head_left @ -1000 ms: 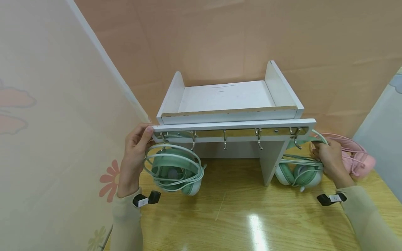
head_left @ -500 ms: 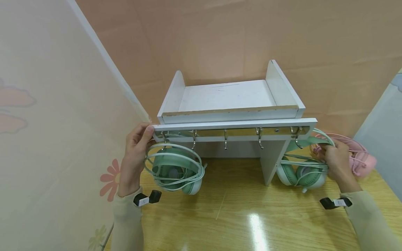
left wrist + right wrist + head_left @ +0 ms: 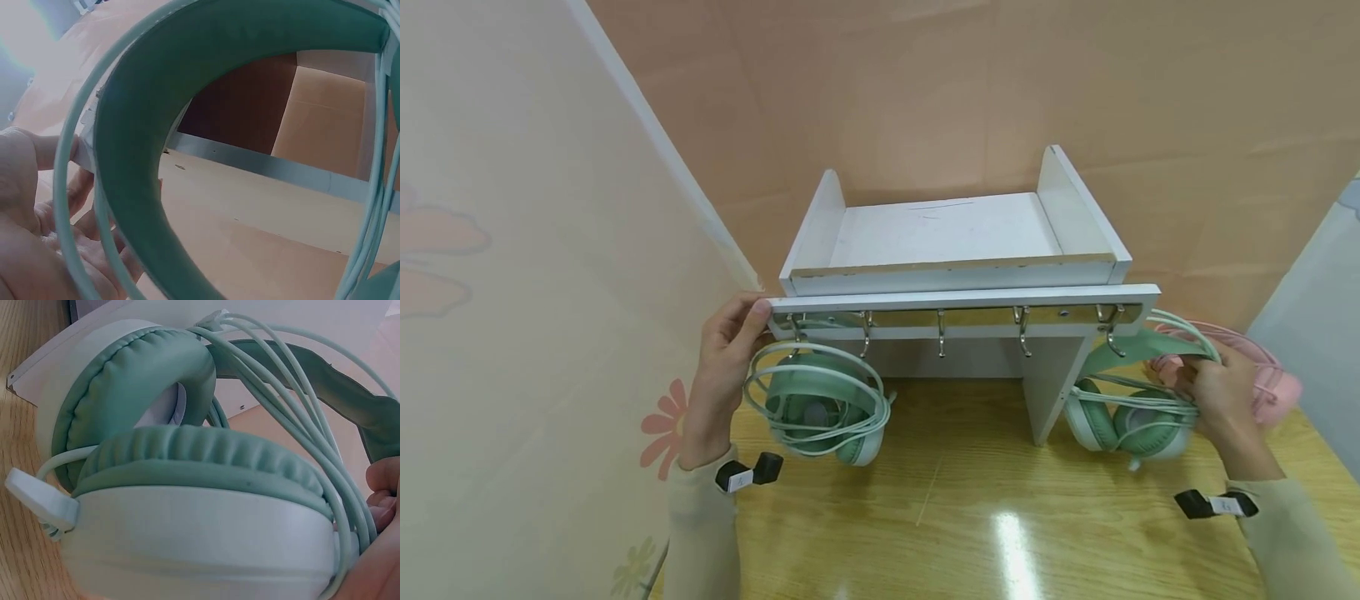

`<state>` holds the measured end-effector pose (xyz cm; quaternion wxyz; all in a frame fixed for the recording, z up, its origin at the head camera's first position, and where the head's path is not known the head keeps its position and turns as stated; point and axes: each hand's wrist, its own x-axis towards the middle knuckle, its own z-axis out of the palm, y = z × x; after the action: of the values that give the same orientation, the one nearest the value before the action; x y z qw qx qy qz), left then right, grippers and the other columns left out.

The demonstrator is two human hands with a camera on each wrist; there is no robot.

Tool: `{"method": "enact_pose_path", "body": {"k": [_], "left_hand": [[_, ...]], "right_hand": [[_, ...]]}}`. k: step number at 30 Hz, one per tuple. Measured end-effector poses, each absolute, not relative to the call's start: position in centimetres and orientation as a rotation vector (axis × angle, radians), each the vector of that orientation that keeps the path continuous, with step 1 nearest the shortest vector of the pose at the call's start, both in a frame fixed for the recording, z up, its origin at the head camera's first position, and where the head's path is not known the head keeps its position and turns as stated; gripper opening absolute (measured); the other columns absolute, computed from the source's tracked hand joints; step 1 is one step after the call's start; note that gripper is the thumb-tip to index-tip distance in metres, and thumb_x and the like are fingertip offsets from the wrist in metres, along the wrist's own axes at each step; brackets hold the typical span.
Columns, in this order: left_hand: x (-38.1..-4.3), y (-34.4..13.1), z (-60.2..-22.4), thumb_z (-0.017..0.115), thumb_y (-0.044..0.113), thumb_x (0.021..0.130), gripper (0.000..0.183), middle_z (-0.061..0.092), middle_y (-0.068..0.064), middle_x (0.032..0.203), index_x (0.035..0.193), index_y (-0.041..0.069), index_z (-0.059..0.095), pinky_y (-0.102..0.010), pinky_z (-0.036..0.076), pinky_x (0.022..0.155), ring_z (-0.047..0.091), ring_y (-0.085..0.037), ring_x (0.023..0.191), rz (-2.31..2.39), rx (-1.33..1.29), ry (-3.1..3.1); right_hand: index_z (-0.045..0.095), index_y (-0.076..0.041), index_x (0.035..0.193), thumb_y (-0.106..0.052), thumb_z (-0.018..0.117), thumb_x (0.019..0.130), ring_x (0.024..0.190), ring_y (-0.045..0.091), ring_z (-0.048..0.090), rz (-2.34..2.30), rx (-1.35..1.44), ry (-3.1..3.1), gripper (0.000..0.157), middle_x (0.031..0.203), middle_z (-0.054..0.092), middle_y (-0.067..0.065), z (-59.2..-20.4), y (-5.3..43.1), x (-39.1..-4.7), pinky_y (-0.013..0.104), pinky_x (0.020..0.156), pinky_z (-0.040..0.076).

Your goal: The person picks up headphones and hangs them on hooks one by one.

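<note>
My left hand (image 3: 727, 367) grips the left end of the white hook rail (image 3: 970, 297), thumb on its front. Just below that hand, green-and-white headphones (image 3: 820, 400) with a looped cord hang at the leftmost hook; their green headband (image 3: 134, 125) fills much of the left wrist view. To the right of the shelf, my right hand (image 3: 1225, 392) holds the headband of a second green-and-white pair of headphones (image 3: 1131, 417). In the right wrist view their ear cups (image 3: 200, 512) and bundled cord (image 3: 294, 431) show up close. Whether this headband touches the rightmost hook I cannot tell.
A white shelf (image 3: 955, 229) with raised sides stands behind the rail. Several metal hooks (image 3: 942, 333) line the rail. Pink headphones (image 3: 1279, 393) lie behind my right hand on the wooden table (image 3: 955, 500). A wall (image 3: 550, 333) stands close on the left.
My right hand has moved right and a little toward me, drawing the second green headphones along with it. My left hand keeps its place on the rail.
</note>
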<state>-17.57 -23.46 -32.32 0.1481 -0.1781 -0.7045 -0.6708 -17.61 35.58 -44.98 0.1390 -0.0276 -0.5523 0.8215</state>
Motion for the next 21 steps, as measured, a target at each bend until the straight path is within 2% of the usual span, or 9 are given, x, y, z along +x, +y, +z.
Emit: {"method": "enact_pose_path", "body": {"k": [4, 7, 10, 14, 21], "left_hand": [[-17.6, -23.5, -32.3, 0.056, 0.005, 0.110, 0.022, 0.072, 0.005, 0.104, 0.116, 0.016, 0.075, -0.023, 0.061, 0.084, 0.069, -0.008, 0.092, -1.906, -0.543, -2.045], [-17.6, -23.6, -32.4, 0.056, 0.001, 0.109, 0.023, 0.072, 0.004, 0.108, 0.121, 0.012, 0.074, -0.023, 0.062, 0.085, 0.068, -0.009, 0.094, -1.890, -0.584, -2.046], [-17.7, -23.6, -32.5, 0.056, -0.001, 0.109, 0.024, 0.072, 0.004, 0.109, 0.122, 0.010, 0.073, -0.024, 0.062, 0.087, 0.070, -0.008, 0.093, -1.882, -0.619, -2.046], [-17.8, -23.7, -32.8, 0.057, 0.000, 0.108, 0.024, 0.072, 0.004, 0.108, 0.121, 0.011, 0.074, -0.024, 0.063, 0.087, 0.070, -0.008, 0.092, -1.875, -0.625, -2.051], [-17.9, -23.8, -32.9, 0.057, -0.001, 0.108, 0.024, 0.073, 0.005, 0.107, 0.120, 0.010, 0.075, -0.023, 0.062, 0.084, 0.070, -0.008, 0.090, -1.872, -0.612, -2.025]], "right_hand": [[0.078, -0.006, 0.088, 0.013, 0.031, 0.105, 0.044, 0.019, 0.016, 2.374, -0.054, -1.575, 0.054, 0.052, 0.042, -0.002, -44.8, 35.7, -16.9, 0.037, 0.046, 0.007], [0.078, -0.003, 0.091, 0.013, 0.030, 0.106, 0.051, 0.023, 0.008, 2.377, 0.019, -1.549, 0.053, 0.054, 0.029, 0.000, -44.8, 35.7, -16.5, 0.038, 0.048, 0.003], [0.071, -0.001, 0.081, 0.014, 0.030, 0.106, 0.054, 0.024, 0.005, 2.375, 0.041, -1.523, 0.050, 0.059, 0.019, 0.004, -44.7, 35.7, -16.0, 0.038, 0.048, 0.002], [0.060, 0.000, 0.070, 0.016, 0.028, 0.104, 0.053, 0.026, 0.005, 2.363, 0.031, -1.498, 0.049, 0.061, 0.016, 0.006, -44.3, 35.6, -15.4, 0.038, 0.048, 0.003], [0.043, -0.004, 0.067, 0.011, 0.029, 0.107, 0.049, 0.024, 0.002, 2.243, 0.089, -1.550, 0.045, 0.061, 0.011, 0.005, -43.8, 35.3, -14.3, 0.038, 0.043, 0.000]]}}
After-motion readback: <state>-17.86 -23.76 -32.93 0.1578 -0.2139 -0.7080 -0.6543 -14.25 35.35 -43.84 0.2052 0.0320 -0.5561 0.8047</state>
